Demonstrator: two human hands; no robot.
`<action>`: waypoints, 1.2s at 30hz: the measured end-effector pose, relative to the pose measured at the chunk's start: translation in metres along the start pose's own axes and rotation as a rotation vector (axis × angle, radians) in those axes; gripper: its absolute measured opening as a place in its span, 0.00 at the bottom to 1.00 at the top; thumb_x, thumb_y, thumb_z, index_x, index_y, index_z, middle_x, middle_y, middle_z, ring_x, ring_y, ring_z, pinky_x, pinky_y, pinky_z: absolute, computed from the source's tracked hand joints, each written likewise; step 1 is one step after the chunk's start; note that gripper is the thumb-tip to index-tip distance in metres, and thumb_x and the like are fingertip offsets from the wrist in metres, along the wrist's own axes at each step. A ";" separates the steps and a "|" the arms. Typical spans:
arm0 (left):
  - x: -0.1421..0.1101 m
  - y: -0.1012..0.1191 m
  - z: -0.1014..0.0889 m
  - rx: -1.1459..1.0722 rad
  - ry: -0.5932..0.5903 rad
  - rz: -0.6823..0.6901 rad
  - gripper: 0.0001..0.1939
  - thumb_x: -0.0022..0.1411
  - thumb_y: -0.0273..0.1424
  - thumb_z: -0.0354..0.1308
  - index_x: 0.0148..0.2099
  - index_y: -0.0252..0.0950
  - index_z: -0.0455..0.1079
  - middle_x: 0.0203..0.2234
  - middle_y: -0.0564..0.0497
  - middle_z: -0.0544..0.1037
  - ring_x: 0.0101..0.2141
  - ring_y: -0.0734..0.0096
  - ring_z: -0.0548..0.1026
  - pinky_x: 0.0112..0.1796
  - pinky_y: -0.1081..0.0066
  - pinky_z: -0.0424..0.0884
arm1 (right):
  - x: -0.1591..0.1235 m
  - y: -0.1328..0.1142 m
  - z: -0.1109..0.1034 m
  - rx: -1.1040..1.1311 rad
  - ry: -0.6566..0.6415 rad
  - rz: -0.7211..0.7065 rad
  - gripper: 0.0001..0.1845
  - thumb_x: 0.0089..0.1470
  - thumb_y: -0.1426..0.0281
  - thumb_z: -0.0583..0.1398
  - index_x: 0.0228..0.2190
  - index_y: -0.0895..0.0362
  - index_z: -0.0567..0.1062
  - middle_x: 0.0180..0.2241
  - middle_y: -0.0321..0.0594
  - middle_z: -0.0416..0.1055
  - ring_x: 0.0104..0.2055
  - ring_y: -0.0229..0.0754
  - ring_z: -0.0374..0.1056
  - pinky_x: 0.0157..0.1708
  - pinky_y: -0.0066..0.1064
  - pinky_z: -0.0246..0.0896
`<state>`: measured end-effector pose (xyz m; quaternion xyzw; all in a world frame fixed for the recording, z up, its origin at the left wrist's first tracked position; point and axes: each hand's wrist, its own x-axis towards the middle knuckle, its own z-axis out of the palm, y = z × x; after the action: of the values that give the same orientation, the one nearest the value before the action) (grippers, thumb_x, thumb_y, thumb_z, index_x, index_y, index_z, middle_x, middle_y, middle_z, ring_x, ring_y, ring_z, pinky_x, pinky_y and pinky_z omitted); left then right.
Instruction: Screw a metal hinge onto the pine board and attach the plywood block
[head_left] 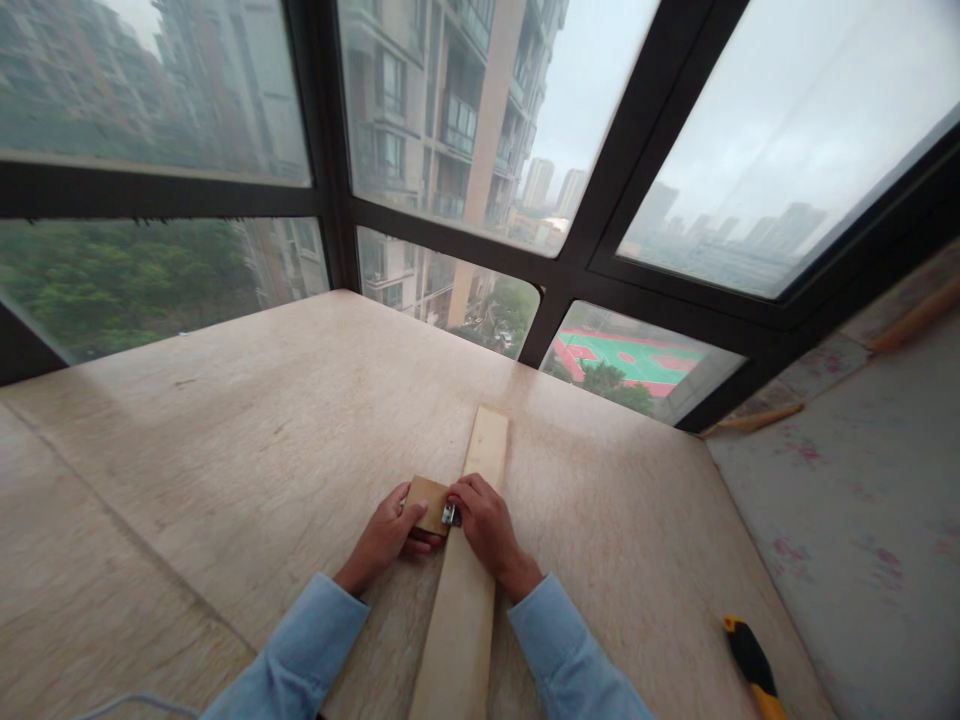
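Note:
My left hand (391, 525) grips a small flat wooden block (429, 503), with the thumb on its top face and the fingers underneath. At the block's right edge sits a small shiny metal piece (451, 514), which looks like a hinge or bracket. My right hand (484, 525) pinches this metal piece from the right, fingertips closed over it and partly hiding it. Beneath the right hand runs a long pale wooden board (459, 610), lying on the stone-like surface. The block is beside the board's left edge; whether they touch is hard to tell.
A yellow and black tool handle (750, 660) lies at the lower right, its far end out of view. A pale cable (139, 703) crosses the lower left corner. Dark window frames (450, 238) border the stone-like ledge (225, 440), and a patterned wall (862, 540) stands at the right.

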<state>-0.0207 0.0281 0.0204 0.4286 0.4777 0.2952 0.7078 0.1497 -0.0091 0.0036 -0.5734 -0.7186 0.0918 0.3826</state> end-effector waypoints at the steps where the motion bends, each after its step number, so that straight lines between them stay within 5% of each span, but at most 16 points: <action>1: 0.000 0.001 0.000 0.001 0.002 -0.003 0.22 0.58 0.32 0.63 0.51 0.33 0.62 0.29 0.47 0.81 0.23 0.58 0.81 0.20 0.71 0.75 | 0.000 0.001 0.000 0.007 0.001 -0.005 0.12 0.63 0.77 0.54 0.36 0.55 0.77 0.35 0.40 0.72 0.36 0.40 0.68 0.36 0.29 0.64; 18: 0.002 -0.003 -0.001 0.013 0.002 0.014 0.20 0.58 0.33 0.61 0.51 0.33 0.61 0.32 0.44 0.81 0.24 0.56 0.81 0.21 0.69 0.75 | -0.002 0.004 -0.001 0.070 -0.018 -0.066 0.15 0.65 0.73 0.52 0.47 0.55 0.76 0.39 0.45 0.74 0.39 0.43 0.70 0.39 0.33 0.67; 36: -0.001 -0.001 0.000 0.049 0.003 0.007 0.21 0.58 0.36 0.61 0.51 0.33 0.61 0.30 0.44 0.82 0.25 0.57 0.81 0.21 0.70 0.75 | -0.002 0.004 0.004 0.050 0.048 0.003 0.11 0.66 0.70 0.54 0.35 0.55 0.76 0.33 0.40 0.73 0.35 0.40 0.70 0.36 0.29 0.67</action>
<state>-0.0211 0.0274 0.0200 0.4472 0.4844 0.2864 0.6952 0.1502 -0.0082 -0.0028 -0.5668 -0.7059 0.0964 0.4138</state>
